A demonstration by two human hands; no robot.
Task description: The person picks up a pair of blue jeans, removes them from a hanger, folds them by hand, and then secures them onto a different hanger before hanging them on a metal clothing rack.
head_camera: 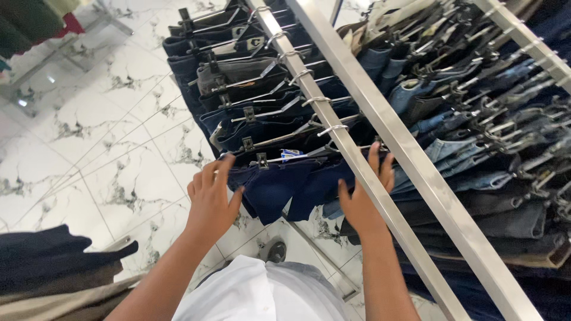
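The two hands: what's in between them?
In the head view, the front pair of dark blue jeans hangs between the left hand and the right hand, clipped to a metal hanger. Both hands touch it.

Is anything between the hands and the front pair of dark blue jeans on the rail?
Nothing visible. The left hand already rests on the dark blue jeans, and the right hand touches them beside the metal rail.

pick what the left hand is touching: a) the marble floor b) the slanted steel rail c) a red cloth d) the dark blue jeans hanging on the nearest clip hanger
d: the left hand rests on the dark blue jeans hanging on the nearest metal clip hanger.
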